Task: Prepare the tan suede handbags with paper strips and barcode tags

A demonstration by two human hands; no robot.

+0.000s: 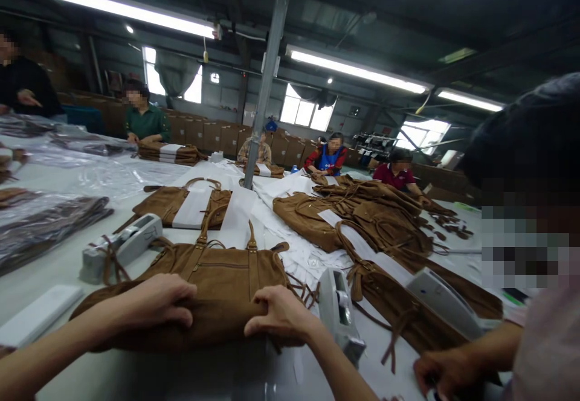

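A brown handbag (222, 271) with strap handles and a zip lies flat in front of me, its near part folded or rolled over. My left hand (170, 304) grips the rolled near part on the left, fingers curled over it. On the right, my right hand (281, 313) holds the same fold, its thumb toward the middle. The undersides of both grips are hidden. Close to the bag's left side stands a grey tape dispenser (122, 247); another tape dispenser (338, 310) is beside my right hand.
A co-worker's hand (446, 371) is near the right edge, by a brown bag wrapped with a white paper band (394, 268). Beyond lie a banded bag (158, 205), a pile of brown bags (362, 214) and a metal post (267, 81). Plastic-wrapped bags (49, 223) lie left.
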